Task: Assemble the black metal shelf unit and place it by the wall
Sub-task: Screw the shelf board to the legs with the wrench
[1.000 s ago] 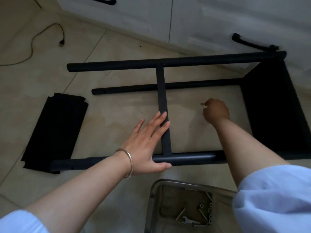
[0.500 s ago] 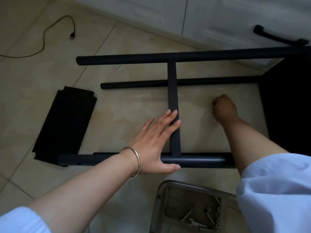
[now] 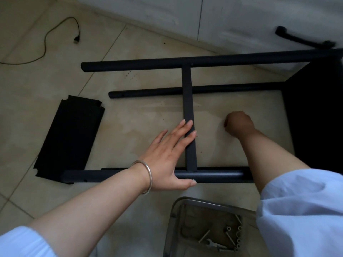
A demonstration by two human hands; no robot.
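The black metal shelf frame lies on its side on the tiled floor. Its near tube and far tube are joined by a flat crossbar. A thinner tube runs beneath, and a black shelf panel closes the right end. My left hand lies flat with straight fingers on the crossbar, thumb along the near tube. My right hand is curled into a fist low inside the frame, near the floor; what it pinches is hidden.
A loose black shelf panel lies on the floor at the left. A clear tray by my knees holds bolts and a small wrench. White cabinets with a black handle stand behind. A power cable trails at far left.
A small pale part seen at my right fingertips a second ago is now out of sight inside the closed fist. My left hand has stayed on the crossbar. The view shifted left.
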